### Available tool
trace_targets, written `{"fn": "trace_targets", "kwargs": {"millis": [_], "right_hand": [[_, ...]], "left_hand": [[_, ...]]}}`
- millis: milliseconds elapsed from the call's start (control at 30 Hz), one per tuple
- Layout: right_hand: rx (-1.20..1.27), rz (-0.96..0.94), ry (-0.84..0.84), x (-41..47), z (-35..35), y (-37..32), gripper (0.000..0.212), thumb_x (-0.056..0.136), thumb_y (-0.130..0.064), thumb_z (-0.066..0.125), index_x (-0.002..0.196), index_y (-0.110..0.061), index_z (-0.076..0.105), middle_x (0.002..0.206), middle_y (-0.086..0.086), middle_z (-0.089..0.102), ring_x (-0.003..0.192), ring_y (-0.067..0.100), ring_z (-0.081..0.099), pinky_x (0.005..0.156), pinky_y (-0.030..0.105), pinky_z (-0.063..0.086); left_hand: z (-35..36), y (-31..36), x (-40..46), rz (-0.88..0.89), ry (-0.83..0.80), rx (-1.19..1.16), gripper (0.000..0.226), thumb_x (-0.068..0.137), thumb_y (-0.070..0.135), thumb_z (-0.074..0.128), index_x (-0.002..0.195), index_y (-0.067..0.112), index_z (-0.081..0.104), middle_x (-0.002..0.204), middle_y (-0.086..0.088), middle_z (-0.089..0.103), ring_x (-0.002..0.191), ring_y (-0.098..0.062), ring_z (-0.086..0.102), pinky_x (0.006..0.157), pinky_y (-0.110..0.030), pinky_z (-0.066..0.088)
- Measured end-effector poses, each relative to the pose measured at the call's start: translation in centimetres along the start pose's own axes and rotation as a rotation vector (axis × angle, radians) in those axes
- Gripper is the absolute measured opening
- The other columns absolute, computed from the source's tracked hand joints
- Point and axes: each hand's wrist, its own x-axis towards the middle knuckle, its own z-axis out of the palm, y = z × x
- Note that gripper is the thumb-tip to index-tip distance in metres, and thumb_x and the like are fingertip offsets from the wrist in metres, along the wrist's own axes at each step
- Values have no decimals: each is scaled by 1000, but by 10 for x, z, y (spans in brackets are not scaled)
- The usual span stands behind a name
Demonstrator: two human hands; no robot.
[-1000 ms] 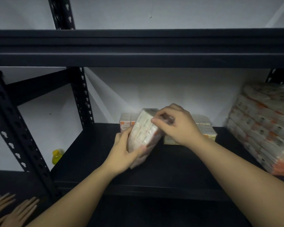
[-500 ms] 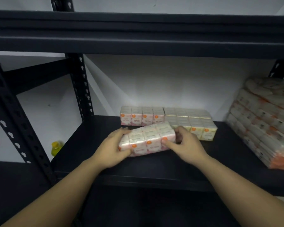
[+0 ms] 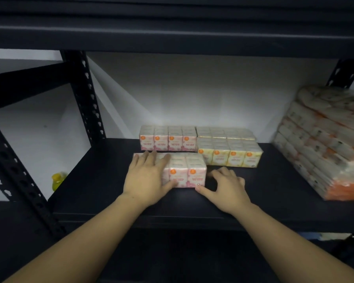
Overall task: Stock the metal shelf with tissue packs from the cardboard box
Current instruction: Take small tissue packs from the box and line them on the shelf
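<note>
A pink-printed tissue pack lies flat on the black metal shelf, in front of another pink pack. My left hand rests flat on the front pack's left half, fingers straight across its top and thumb along its front face. My right hand sits on the shelf at the pack's right end, fingers loosely bent, thumb tip touching the lower right corner. Yellow-printed packs stand to the right, against the back pink pack. The cardboard box is out of view.
A tall leaning stack of wrapped tissue bundles fills the shelf's right end. The upper shelf beam hangs low overhead. A perforated upright post stands at the back left, and a small yellow object lies beyond the shelf's left edge.
The pink pack went from tilted in both hands to lying flat on the shelf. My left hand moved onto its top; my right hand let go and slid off its right end.
</note>
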Motion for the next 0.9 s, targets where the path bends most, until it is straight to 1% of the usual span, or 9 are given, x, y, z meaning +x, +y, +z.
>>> {"fn": "trace_targets", "kwargs": {"millis": [100, 200, 400, 500, 733, 900], "right_hand": [[32, 16, 10, -2, 3, 3, 73, 83, -86, 48, 134, -35, 59, 133, -10, 51, 126, 13, 44, 111, 43, 34], [57, 23, 20, -2, 4, 4, 72, 83, -84, 51, 135, -35, 59, 133, -11, 50, 127, 13, 43, 114, 42, 33], [90, 35, 26, 0, 4, 3, 71, 82, -85, 53, 132, -35, 61, 130, -13, 50, 126, 11, 41, 112, 38, 33], [104, 41, 34, -1, 4, 3, 71, 81, -85, 53, 130, -34, 62, 129, -14, 50, 126, 11, 41, 112, 38, 34], [114, 43, 52, 1, 6, 6, 68, 81, -85, 52, 127, -36, 63, 125, -15, 50, 123, 11, 42, 111, 38, 35], [106, 39, 73, 4, 7, 5, 63, 83, -82, 52, 127, -37, 61, 125, -14, 50, 124, 12, 41, 111, 39, 33]], "left_hand": [[4, -11, 8, 6, 41, 13, 87, 85, 83, 45, 158, 37, 31, 160, -8, 42, 148, -31, 37, 126, -53, 22], [8, -24, 21, -7, 26, 13, 86, 85, 82, 49, 157, 38, 31, 160, -6, 41, 147, -30, 37, 125, -52, 23], [16, -34, 61, -44, -25, -44, 86, 85, 80, 53, 158, 40, 30, 161, -5, 38, 149, -30, 33, 126, -51, 19], [22, -31, 76, -43, -20, -62, 85, 85, 77, 56, 157, 39, 32, 160, -4, 40, 148, -28, 34, 125, -51, 20], [31, -25, 87, -34, 17, -78, 83, 86, 72, 60, 157, 37, 35, 159, -6, 41, 148, -29, 35, 124, -51, 20], [31, -26, 93, -31, -10, -90, 85, 87, 73, 59, 158, 37, 33, 161, -5, 39, 149, -29, 33, 125, -50, 20]]}}
